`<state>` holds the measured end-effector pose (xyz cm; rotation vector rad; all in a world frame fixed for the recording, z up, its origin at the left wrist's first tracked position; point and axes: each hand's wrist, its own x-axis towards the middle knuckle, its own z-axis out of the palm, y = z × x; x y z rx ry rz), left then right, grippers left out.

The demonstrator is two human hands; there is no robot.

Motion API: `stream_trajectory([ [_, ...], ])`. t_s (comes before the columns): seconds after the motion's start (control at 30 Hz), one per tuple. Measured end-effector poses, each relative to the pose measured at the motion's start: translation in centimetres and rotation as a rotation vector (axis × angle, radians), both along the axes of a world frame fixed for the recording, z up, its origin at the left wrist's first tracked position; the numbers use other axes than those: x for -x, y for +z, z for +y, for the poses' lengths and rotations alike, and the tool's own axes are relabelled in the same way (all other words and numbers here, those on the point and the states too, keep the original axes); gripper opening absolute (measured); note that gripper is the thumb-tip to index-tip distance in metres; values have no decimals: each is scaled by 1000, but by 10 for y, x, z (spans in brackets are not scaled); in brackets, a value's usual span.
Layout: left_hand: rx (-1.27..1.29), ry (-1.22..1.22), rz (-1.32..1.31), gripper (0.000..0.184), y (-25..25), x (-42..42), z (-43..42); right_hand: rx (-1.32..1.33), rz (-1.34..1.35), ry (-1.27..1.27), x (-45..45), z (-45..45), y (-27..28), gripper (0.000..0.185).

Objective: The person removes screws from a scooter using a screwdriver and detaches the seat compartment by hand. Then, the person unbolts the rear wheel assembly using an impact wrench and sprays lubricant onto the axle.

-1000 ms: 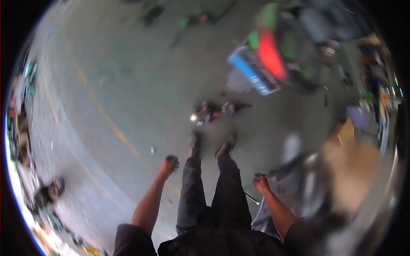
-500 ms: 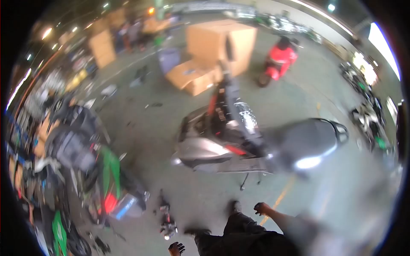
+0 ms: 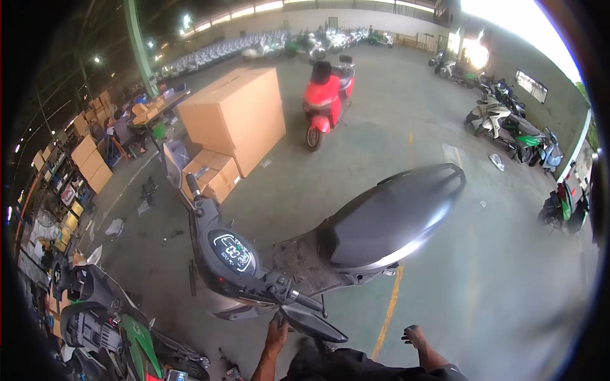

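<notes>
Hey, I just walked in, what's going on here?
Someone is standing beside a dark scooter, their left grip at its near-side mirror; whether it holds on is hard to tell. The right grip is out to the side, with nothing visible in it. The scooter's dashboard display is lit. Beyond, a red scooter stands near a large cardboard box.

Left fingers (image 3: 277, 322) partly hidden beside the mirror (image 3: 315, 324); green-panelled scooter (image 3: 139, 343) cut off below.

Lit digits (image 3: 235, 255) are shown on the dash (image 3: 219, 249) but cannot be read surely. White marks on the blue label (image 3: 176, 376) cannot be read.
</notes>
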<state>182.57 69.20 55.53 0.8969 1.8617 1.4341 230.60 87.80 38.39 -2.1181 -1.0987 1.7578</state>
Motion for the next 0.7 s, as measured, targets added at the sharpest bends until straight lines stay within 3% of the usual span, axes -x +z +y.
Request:
stream_trajectory([
  [0.07,116,72,-49,38,-24,1,20,-10,20,-27,-2,-5,-8,24],
  [0.13,-7,197,226,37,-11,-5,42,-31,80,25,1,-7,-17,25],
  [0.17,-93,275,449,37,-64,3,51,-46,112,22,0,-10,-22,25],
  [0.2,-141,193,655,41,-109,13,58,-48,122,30,-17,-17,-21,25],
  [0.3,153,95,786,45,-97,-5,50,33,99,48,-40,-29,-11,27],
  [0.37,266,131,771,48,-77,-17,45,132,43,16,-57,-23,-36,27],
  [0.4,282,176,712,50,-69,-22,48,112,47,155,-70,-20,-46,27],
  [0.47,63,409,256,40,-67,-35,63,93,33,357,-119,1,-66,25],
  [0.57,-25,626,-393,47,-34,-61,88,256,217,59,-217,76,-207,20],
  [0.6,15,696,-461,51,-48,-63,91,169,160,40,-192,114,-121,19],
  [0.67,-107,801,-516,50,-58,-74,110,-107,255,-30,-176,163,-48,24],
  [0.7,-93,832,-439,51,-58,-75,117,-204,215,9,-178,186,-43,25],
])
